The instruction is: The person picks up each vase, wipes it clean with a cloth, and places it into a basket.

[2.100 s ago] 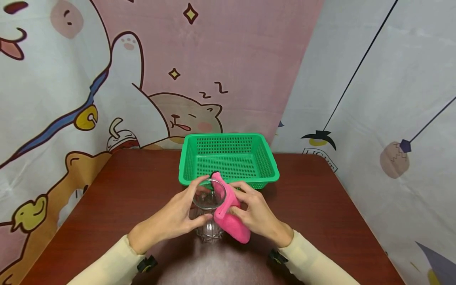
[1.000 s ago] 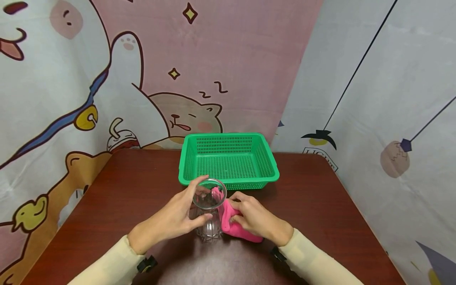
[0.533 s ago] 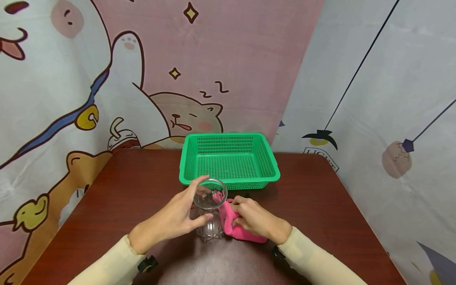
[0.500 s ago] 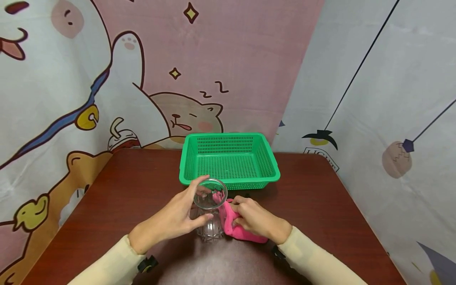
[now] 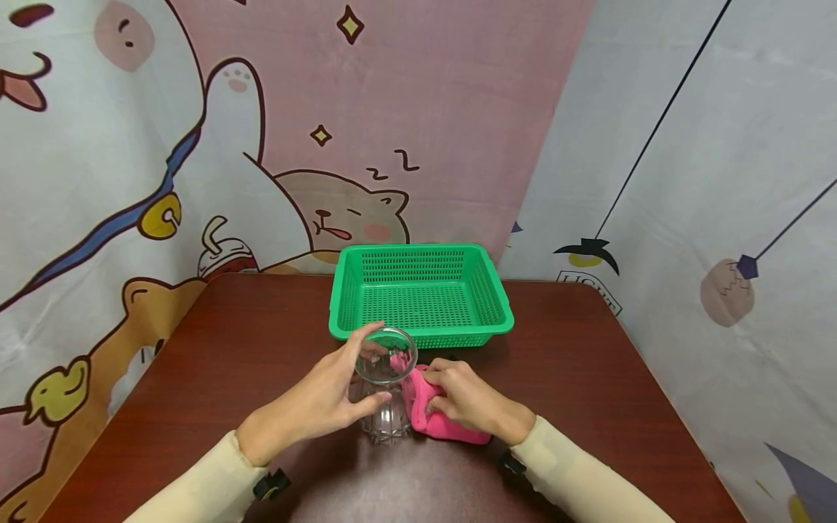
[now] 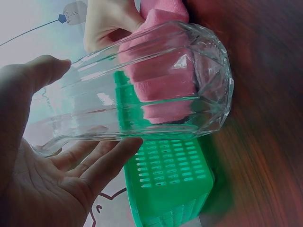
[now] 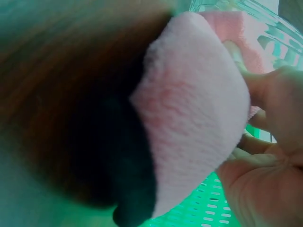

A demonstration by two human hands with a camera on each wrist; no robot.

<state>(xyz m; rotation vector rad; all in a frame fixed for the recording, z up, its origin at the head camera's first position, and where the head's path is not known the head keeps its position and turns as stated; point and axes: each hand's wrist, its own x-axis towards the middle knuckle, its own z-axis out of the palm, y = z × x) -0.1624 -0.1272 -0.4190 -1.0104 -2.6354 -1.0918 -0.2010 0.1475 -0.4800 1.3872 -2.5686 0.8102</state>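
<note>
A clear ribbed glass vase [image 5: 384,418] stands upright on the table. My left hand [image 5: 323,399] holds it from the left, thumb at the near side and fingers behind. In my right hand [image 5: 474,396] a fuzzy pink cloth [image 5: 461,432] is pinched and bunched against the vase's right side. Through the glass in the left wrist view, the cloth [image 6: 163,9] shows behind the vase [image 6: 208,61]. The right wrist view has the cloth [image 7: 194,99] hanging from my right hand [image 7: 270,175], with a dark edge strip; some fingertips are hidden by it.
A green perforated plastic basket [image 5: 418,338] sits just beyond the vase, with nothing in it. The brown wooden table [image 5: 261,341] reaches to a cartoon-printed cloth backdrop [image 5: 458,109] at the back and sides.
My right hand has moved the cloth down and to the right, off the vase's rim to its side. In the last half second little has moved. My left hand and the vase stay put.
</note>
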